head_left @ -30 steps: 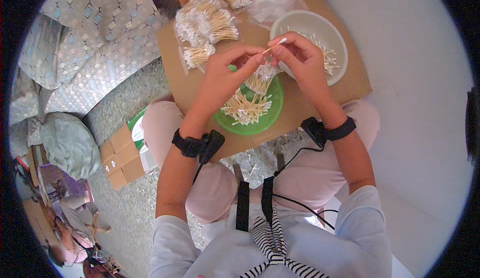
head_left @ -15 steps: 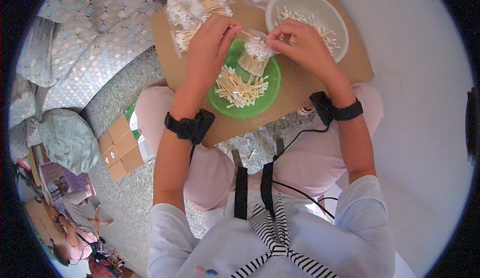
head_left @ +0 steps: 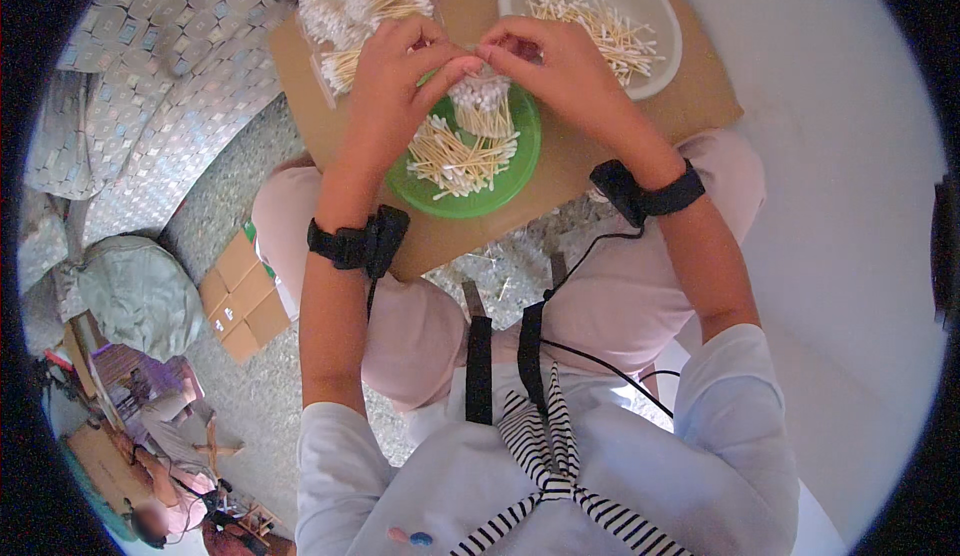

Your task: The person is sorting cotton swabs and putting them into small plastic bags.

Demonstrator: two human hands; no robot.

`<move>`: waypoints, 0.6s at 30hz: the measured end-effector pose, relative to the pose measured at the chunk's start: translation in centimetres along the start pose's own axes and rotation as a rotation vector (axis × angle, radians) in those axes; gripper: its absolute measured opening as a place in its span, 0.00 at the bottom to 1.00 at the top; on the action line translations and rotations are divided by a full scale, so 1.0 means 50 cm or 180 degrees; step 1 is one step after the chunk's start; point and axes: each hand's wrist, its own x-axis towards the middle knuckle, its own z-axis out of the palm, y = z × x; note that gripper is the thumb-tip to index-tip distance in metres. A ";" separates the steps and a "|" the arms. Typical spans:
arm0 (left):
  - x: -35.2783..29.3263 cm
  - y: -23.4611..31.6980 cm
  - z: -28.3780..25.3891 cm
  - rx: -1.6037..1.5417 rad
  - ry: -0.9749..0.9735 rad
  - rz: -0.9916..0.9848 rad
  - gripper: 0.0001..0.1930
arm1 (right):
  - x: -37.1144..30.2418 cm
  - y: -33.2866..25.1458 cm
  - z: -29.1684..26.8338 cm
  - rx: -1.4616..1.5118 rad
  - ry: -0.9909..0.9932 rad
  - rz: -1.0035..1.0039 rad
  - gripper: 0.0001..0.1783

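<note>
A small clear plastic bag of cotton swabs (head_left: pixel 484 108) hangs upright over the far part of a green bowl (head_left: pixel 508 178). My left hand (head_left: pixel 405 76) is closed in a pinch at the bag's top edge. From the other side my right hand (head_left: pixel 555 64) also pinches that edge, its fingertips almost touching the left ones. Loose cotton swabs (head_left: pixel 462 161) with wooden sticks lie crisscrossed in the green bowl, below the bag. The exact hold of the fingertips is partly hidden by the fingers.
Filled bags of swabs (head_left: pixel 365 1) are heaped at the far left of the cardboard surface (head_left: pixel 580 171). A white bowl (head_left: pixel 672 66) with more loose swabs stands at the far right. A wall (head_left: pixel 830 206) rises on the right. Another person (head_left: pixel 180 501) sits at the lower left.
My hands have come together over the bag's top; the right hand moved left toward the left one. The whole view has shifted slightly, with the bowls now farther left and up.
</note>
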 end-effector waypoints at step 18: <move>0.001 -0.009 0.001 0.0504 -0.0170 0.0481 0.12 | 0.010 0.025 0.011 0.0680 0.0661 0.0112 0.17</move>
